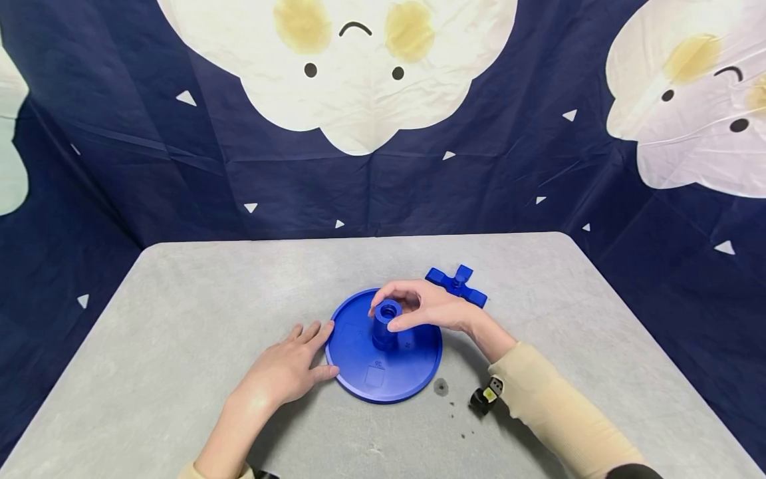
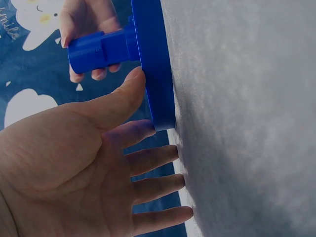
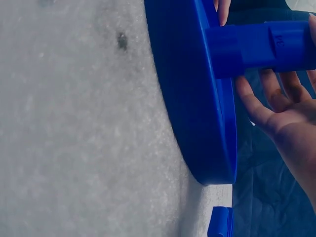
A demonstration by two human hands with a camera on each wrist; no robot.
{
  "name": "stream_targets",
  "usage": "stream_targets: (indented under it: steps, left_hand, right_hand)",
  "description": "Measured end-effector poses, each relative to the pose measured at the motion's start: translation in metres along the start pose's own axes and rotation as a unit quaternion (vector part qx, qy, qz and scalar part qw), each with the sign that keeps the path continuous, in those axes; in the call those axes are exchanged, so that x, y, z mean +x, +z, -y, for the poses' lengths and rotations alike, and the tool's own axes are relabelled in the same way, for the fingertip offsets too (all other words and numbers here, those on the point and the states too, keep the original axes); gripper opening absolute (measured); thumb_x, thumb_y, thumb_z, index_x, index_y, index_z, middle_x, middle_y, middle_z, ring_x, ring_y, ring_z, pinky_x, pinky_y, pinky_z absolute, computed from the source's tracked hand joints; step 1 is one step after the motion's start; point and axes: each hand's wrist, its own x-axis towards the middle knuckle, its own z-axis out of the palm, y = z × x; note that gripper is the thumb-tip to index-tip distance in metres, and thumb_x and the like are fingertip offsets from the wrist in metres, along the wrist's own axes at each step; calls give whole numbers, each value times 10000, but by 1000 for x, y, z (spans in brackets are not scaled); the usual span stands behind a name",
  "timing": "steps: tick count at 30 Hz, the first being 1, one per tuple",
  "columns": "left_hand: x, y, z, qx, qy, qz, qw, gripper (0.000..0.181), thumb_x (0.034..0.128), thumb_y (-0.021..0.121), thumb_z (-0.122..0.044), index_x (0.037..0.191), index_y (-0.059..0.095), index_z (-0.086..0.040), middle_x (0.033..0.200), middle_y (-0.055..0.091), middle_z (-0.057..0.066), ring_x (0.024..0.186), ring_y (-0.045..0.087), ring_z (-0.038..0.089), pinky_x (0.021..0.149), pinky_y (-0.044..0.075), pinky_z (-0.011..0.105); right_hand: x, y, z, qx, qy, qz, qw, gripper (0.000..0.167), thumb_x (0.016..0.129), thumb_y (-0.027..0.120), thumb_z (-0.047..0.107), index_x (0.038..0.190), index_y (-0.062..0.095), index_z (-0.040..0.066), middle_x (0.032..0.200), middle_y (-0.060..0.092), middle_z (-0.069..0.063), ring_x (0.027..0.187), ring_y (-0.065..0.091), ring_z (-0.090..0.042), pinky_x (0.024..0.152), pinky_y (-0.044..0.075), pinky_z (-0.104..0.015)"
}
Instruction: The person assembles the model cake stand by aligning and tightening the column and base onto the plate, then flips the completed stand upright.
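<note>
A round blue disc with a raised rim (image 1: 359,382) lies flat on the table. From its middle rises a blue cylindrical post (image 1: 383,332), upright, with a round opening in the top. My right hand (image 1: 427,306) grips the upper part of this post between thumb and curled fingers. In the right wrist view the post (image 3: 256,47) bears a raised marking that looks like 34. My left hand (image 1: 287,366) has its fingers straight and spread at the disc's left side. In the left wrist view its thumb and forefinger touch the rim (image 2: 158,94).
Behind the right hand lies a blue cross-shaped piece (image 1: 457,283), partly covered by it. A dark round stain (image 1: 441,386) and small specks mark the grey table (image 1: 209,299). Past the far edge hangs a navy cloth (image 1: 287,179) with clouds. A small black device (image 1: 483,398) sits at the right wrist.
</note>
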Motion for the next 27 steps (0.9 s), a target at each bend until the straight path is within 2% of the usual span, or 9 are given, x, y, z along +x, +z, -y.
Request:
stream_targets:
  steps: [4,8,11,14,18,23,27]
  left_hand:
    - [-1,0,0,1,24,-21,10000,784,954,685,-483,1589,403,-119,1622,406,229,1503,326,534,1134,374,706]
    - [-1,0,-1,-4,29,-15,10000,783,954,686,-476,1588,403,-112,1621,406,233,1504,325,534,1133,375,704]
    - [-2,-1,-1,-15,31,-17,10000,783,955,684,-475,1588,402,-111,1622,403,233,1504,322,535,1135,373,704]
    - [-2,-1,-1,-22,43,-39,10000,787,954,685,-479,1588,401,-109,1623,400,235,1504,322,536,1135,372,706]
    - [-2,-1,0,-4,70,-88,9999,789,950,688,-480,1586,405,-107,1620,405,235,1500,330,537,1127,376,712]
    - [-2,1,1,-2,80,-95,9999,786,951,689,-477,1585,407,-108,1618,409,234,1498,332,538,1126,377,710]
    - [-1,1,0,-4,83,-93,9999,784,952,688,-476,1585,407,-109,1618,411,233,1498,332,537,1127,378,709]
  right_hand:
    - [-2,-1,-2,-11,-82,-5,10000,380,949,748,244,1320,668,229,1327,700,7,1054,598,-206,754,426,-240]
    - [-8,-3,-4,43,9,-255,9997,400,951,742,217,1343,665,215,1358,688,14,1254,610,-172,952,503,-247]
    - [-12,-6,-5,73,32,-593,9982,401,951,742,187,1345,665,168,1343,695,-3,1295,625,-181,1068,515,-279]
    - [-18,-10,-6,7,-77,-949,9955,379,969,718,169,1337,660,101,1317,709,-57,1249,668,-219,1045,538,-287]
    - [-25,-18,-8,-156,-258,-1520,9879,336,984,696,140,1306,664,50,1285,709,-193,1178,708,-256,970,577,-272]
    - [-38,-30,-13,-661,-287,-2281,9710,306,974,701,112,1273,679,49,1250,706,-252,1120,716,-212,915,577,-223]
    - [-51,-41,-18,-1024,-236,-2756,9555,303,977,693,99,1273,673,37,1240,706,-261,1119,713,-258,917,569,-211]
